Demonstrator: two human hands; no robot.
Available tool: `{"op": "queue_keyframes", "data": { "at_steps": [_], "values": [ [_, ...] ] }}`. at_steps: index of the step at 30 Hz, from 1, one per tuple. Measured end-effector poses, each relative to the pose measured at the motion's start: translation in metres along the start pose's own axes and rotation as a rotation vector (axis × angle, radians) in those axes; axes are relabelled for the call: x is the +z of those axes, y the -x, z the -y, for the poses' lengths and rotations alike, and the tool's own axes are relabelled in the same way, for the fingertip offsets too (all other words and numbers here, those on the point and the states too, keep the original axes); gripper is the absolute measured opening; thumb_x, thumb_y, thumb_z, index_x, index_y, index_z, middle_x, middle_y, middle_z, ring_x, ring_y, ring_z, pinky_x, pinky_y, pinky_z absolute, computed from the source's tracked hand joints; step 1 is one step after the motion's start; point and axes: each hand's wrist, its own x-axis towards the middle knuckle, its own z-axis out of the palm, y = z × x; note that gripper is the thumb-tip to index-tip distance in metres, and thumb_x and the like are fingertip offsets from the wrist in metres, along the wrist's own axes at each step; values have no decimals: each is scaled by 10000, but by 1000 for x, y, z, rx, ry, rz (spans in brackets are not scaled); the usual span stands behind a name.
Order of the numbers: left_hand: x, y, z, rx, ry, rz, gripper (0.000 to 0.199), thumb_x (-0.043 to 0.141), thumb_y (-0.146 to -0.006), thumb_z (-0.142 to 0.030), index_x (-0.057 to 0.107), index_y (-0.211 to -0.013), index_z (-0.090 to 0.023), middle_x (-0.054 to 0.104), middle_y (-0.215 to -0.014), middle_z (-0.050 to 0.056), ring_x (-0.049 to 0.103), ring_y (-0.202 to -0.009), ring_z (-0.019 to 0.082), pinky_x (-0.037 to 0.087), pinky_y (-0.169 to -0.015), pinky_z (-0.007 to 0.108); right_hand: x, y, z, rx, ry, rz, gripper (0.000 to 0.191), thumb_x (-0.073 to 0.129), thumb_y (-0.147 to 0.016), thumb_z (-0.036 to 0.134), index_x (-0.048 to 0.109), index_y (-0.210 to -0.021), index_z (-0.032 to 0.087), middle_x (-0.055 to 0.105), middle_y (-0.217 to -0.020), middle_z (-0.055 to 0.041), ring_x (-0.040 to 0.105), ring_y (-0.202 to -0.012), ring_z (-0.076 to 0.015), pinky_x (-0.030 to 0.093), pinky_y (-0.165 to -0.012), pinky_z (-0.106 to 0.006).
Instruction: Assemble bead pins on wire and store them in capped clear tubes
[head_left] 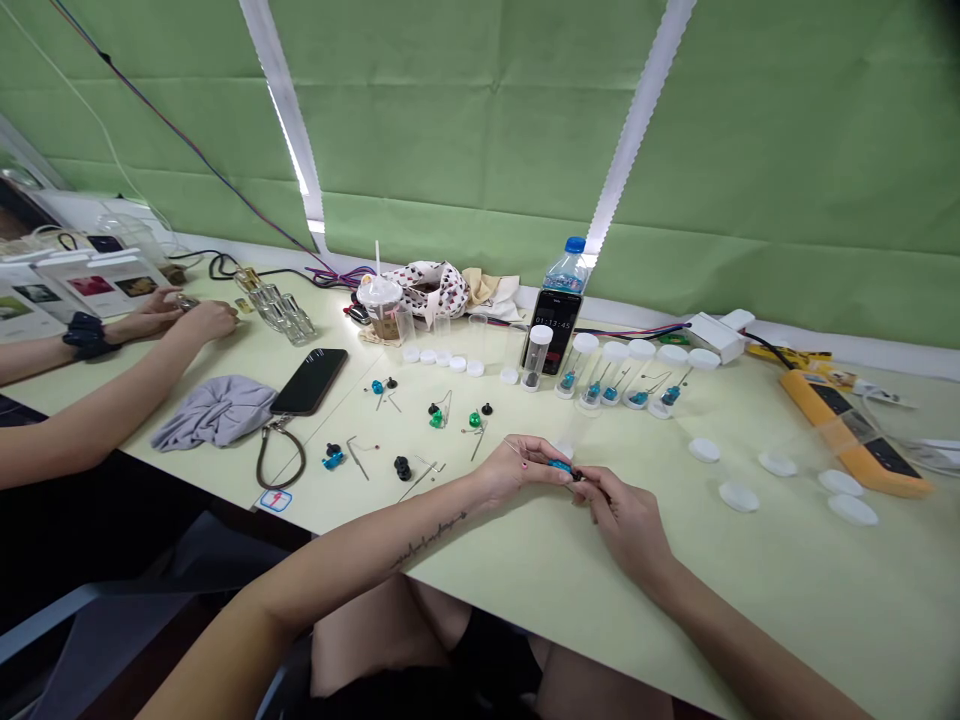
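My left hand [521, 468] pinches a small blue part [559, 465] above the table. Against its right end, my right hand [626, 520] has its fingers closed on a small black part [576, 475]; the two parts touch or are joined, I cannot tell which. Left of my hands lie small sets of pieces: a green part [475, 419] and another green part [436, 419] with black knobs and thin metal rods, a blue part [333, 458], another blue one [377, 387], and a black part [403, 468].
Behind my hands stand capped clear tubes [671, 385] and a phone [553, 325] against a bottle [567, 268]. White caps [739, 497] and an orange power strip [855, 440] lie right. A co-worker's hands [199, 325], bottles [281, 310], a dark phone [310, 381] and grey cloth [217, 411] are left.
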Motion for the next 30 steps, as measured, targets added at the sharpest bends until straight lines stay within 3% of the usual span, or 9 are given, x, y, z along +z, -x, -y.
{"op": "queue_keyframes", "data": {
  "at_steps": [15, 21, 30],
  "values": [
    [3, 2, -4, 7, 7, -40, 425, 858, -411, -260, 672, -757, -97, 683, -814, 112, 640, -761, 209, 456, -846, 409, -1, -2, 1, 11, -7, 52, 306, 361, -929, 404, 582, -976, 197, 663, -677, -6, 623, -570, -135, 482, -566, -240],
    [8, 5, -13, -9, 47, -70, 363, 843, -432, -246, 673, -731, -132, 678, -823, 94, 616, -877, 224, 447, -873, 387, -1, -2, 0, -24, 42, -8, 331, 394, -918, 414, 549, -1114, 197, 685, -741, -9, 630, -590, -134, 486, -611, -252],
    [1, -1, -2, 0, -2, -35, 382, 842, -453, -230, 676, -774, -104, 689, -837, 102, 632, -758, 177, 465, -844, 369, 1, 1, -2, -39, 32, -77, 256, 415, -909, 398, 576, -959, 204, 699, -759, -12, 630, -567, -127, 477, -559, -239]
  ]
}}
